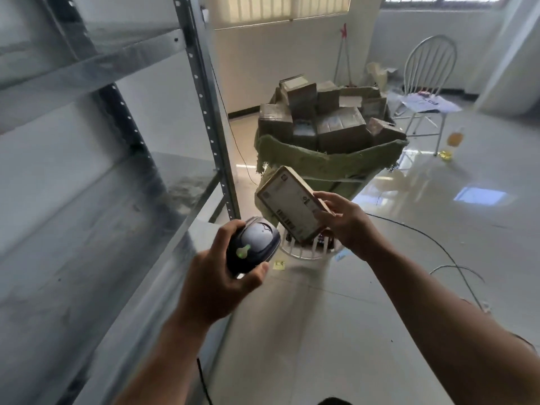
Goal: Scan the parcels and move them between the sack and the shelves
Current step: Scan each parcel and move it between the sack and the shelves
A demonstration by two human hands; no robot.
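Flat cardboard parcel (289, 204) is held in mid-air before the green sack (327, 168), label uppermost. The right hand (347, 223) pinches its near end, fingers (327, 198) curled over the edge. The left hand (219, 285) is wrapped round the barcode scanner (252, 248). Judged light and stiff, with a slick label; grip by the edges.

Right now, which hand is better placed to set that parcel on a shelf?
Right, probably. The right hand holds the parcel, while the left hand is full with the scanner. The shelves lie across to the left.
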